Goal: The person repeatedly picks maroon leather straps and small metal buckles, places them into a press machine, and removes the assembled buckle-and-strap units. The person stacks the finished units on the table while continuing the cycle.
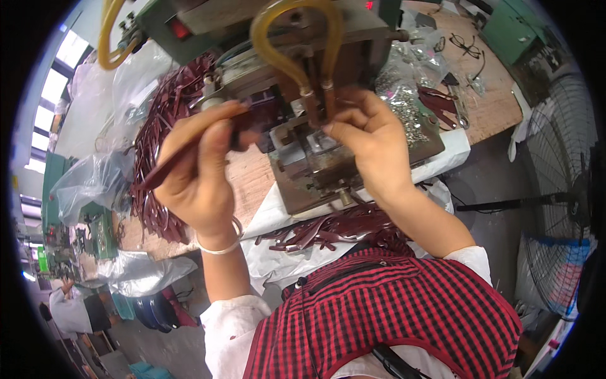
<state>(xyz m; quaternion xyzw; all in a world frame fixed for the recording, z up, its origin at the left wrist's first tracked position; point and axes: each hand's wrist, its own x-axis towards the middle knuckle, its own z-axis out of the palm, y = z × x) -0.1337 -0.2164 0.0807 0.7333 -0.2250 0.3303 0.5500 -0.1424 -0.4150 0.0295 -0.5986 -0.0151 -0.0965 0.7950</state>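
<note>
My left hand point(197, 174) is closed on a dark red strap point(163, 175), which slants across the palm and sticks out past the wrist side. Its upper end lies near the fingertips, left of the machine's work area. At the machine, my right hand point(379, 142) has thumb and fingers pinched together beside two copper-coloured rods point(329, 104). Whatever those fingers hold is too small or hidden to make out. Just below them is a metal fixture point(322, 142) on the machine's base plate point(297, 203). A yellow hose point(259, 38) loops down to the rods.
Dark red straps hang in a heap point(148, 215) at the left; another pile point(353, 224) lies before me on white sheeting. Small silvery metal parts point(410, 123) spread right of the fixture. Glasses point(465, 44) lie farther back. A large fan point(558, 189) stands at the right.
</note>
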